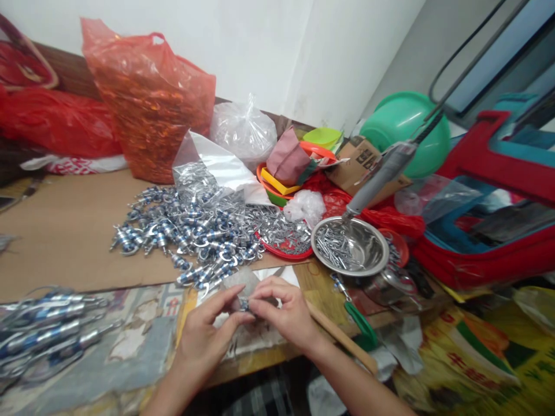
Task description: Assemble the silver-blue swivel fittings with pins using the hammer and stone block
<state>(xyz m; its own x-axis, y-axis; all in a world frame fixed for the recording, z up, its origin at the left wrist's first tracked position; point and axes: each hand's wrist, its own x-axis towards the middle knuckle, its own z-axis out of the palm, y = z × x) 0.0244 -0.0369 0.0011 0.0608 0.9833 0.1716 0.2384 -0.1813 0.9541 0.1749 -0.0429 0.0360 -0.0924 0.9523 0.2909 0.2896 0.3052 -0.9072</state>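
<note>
My left hand [206,335] and my right hand [286,312] meet near the table's front edge, both pinched on one small metal fitting with blue [243,303] held between the fingertips. Just behind them lies a large heap of the same silver and blue metal fittings [186,231] spread on brown cardboard [65,231]. A steel bowl of small screws [350,245] stands to the right of my hands. A red tray of small silver parts [284,237] sits between the heap and the bowl.
Another pile of fittings [47,335] lies at the near left. An orange plastic bag [147,98], clear bags [243,130], stacked coloured dishes [281,188], a green basin [403,130], a cardboard box [359,164] and red and blue stools [489,202] crowd the back and right. Green-handled tool [359,323] lies near my right wrist.
</note>
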